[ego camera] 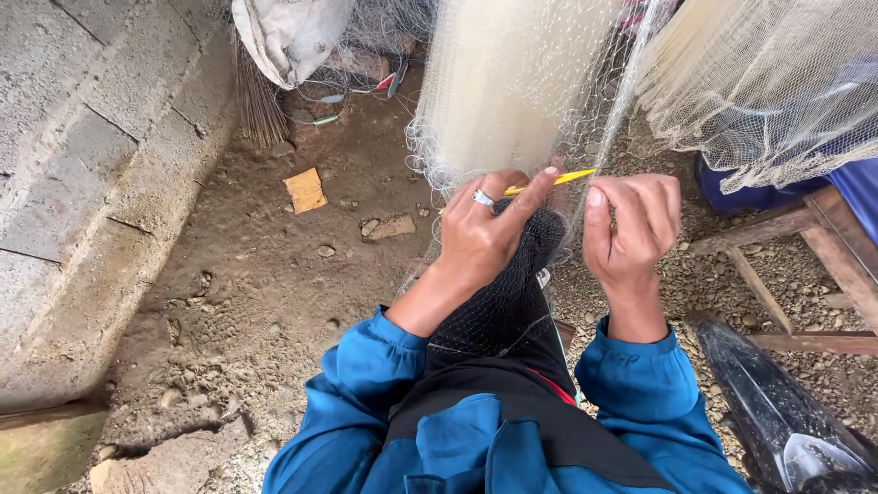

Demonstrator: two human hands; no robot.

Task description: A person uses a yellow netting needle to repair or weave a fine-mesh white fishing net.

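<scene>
- Head view: your left hand (480,233) is pinching the thin, light yellow netting needle (558,178).
- Your right hand (631,224) is gripping soft, limp pale net (512,91); take folds, avoid snags.

I see a block wall (82,165) on the left, with a broom (259,105) and white sack (288,37) by it. A yellow scrap (305,189) lies on the dirt floor (238,302); wooden beams (777,274) stand right.

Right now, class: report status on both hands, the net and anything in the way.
Left hand pinching yellow netting needle. Right hand closed on pale net. Dark mesh across lap. Nothing in the way.
</scene>
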